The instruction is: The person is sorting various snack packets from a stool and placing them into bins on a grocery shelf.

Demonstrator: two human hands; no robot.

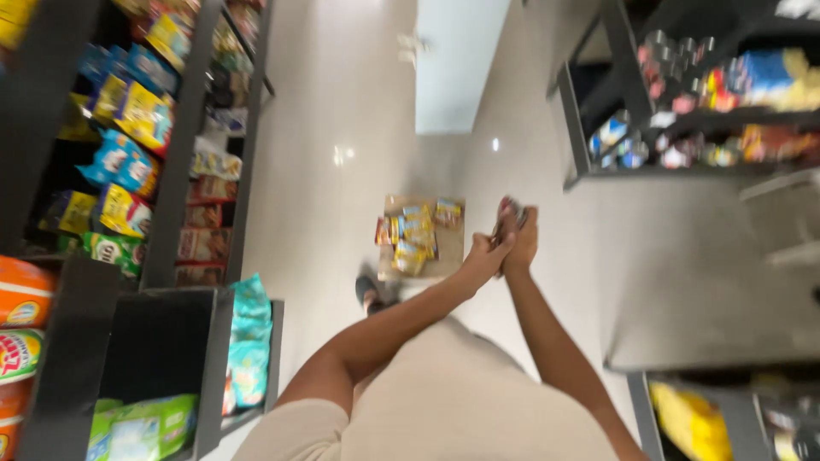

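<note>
Packets [507, 215], small and dark with a reddish end, sit bunched between both hands out in front of the body, above the pale tiled floor [325, 171] of a shop aisle. The right hand [523, 242] wraps them from the right side with fingers curled closed; the left hand [489, 254] presses in from the left against it, also closed, so the two hands touch and share the hold. Motion blur hides how many packets there are and just where each finger lies.

Just beside the hands, lower and to the left in view, a flat cardboard box [448, 252] lies on the floor with yellow and orange snack packs [412, 235] loose on it. A foot in a dark sandal [367, 294] stands next to its near corner. Dark shelving on the left [184, 171] carries blue and yellow bags; a rack on the right [598, 94] holds tins and bright packets.

Judging from this, the step in hand looks like carrying a handful taken from the box. A move onward would call for one hand to keep the bundle firmly while the other frees itself, without letting the slippery packs fan out.
</note>
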